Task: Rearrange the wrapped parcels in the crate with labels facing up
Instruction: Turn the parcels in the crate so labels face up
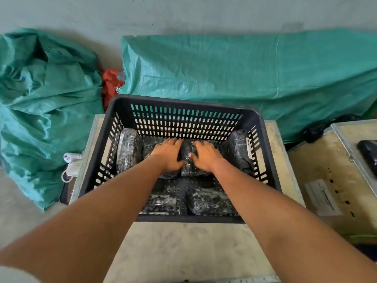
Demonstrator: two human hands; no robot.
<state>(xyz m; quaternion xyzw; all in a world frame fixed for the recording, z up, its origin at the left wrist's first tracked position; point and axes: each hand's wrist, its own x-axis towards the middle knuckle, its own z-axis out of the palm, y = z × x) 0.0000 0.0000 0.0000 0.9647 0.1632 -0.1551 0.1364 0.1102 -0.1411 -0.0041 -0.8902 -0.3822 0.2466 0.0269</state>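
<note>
A black slotted plastic crate [183,105] stands on a pale wooden box. Inside lie several black parcels wrapped in clear film. My left hand [169,155] rests flat on a parcel at the crate's middle back [149,148]. My right hand [206,155] lies on the parcel beside it [188,170], fingers spread, thumb against its near edge. One parcel leans upright against the left wall [128,150]. Another leans on the right wall [237,150] with a white label at its edge. Two more lie at the front, one left [161,202] and one right [210,201].
Green woven sacks lie behind the crate [244,74] and at the left [40,103], with red cloth [110,84] between. A second wooden box [334,176] at the right carries a black parcel [370,154] and a paper label. A white power strip [71,162] lies left of the crate.
</note>
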